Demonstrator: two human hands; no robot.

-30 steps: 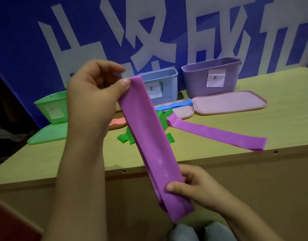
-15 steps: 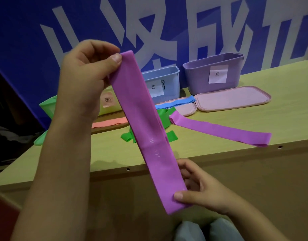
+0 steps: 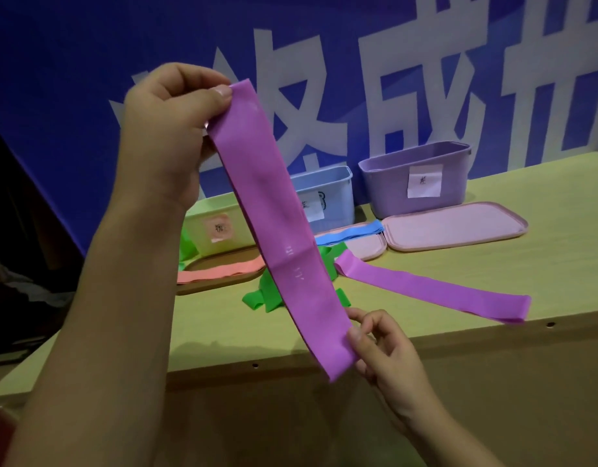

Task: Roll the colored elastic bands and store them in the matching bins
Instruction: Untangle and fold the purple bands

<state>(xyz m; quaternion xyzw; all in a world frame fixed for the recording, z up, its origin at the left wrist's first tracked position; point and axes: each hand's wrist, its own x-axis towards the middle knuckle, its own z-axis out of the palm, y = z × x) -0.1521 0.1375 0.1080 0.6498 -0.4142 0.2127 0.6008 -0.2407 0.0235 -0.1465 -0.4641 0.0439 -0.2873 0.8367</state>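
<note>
A purple elastic band point(image 3: 277, 224) hangs stretched flat in the air before the table edge. My left hand point(image 3: 169, 139) pinches its top end between thumb and fingers. My right hand point(image 3: 382, 352) pinches its lower end. A second purple band point(image 3: 435, 291) lies flat on the table near the front edge. Green bands point(image 3: 267, 298) lie bunched behind the held band, a blue band point(image 3: 351, 234) and a salmon band point(image 3: 220, 271) farther back. The purple bin point(image 3: 385, 187) stands at the back right, the blue bin point(image 3: 334, 197) left of it, and a pale yellow-green bin point(image 3: 203, 227) further left.
A pink lid point(image 3: 459, 227) lies flat before the purple bin, a smaller one point(image 3: 368, 247) beside it. A brown lid point(image 3: 203, 288) holds the salmon band. A blue banner point(image 3: 72, 79) with white characters backs the yellow-green table point(image 3: 543, 210). The table's brown front panel point(image 3: 493, 382) faces me.
Both hands have lifted the purple band higher. My right hand has shifted its pinch along the lower end, and the view has tilted so the green bin has left the picture.
</note>
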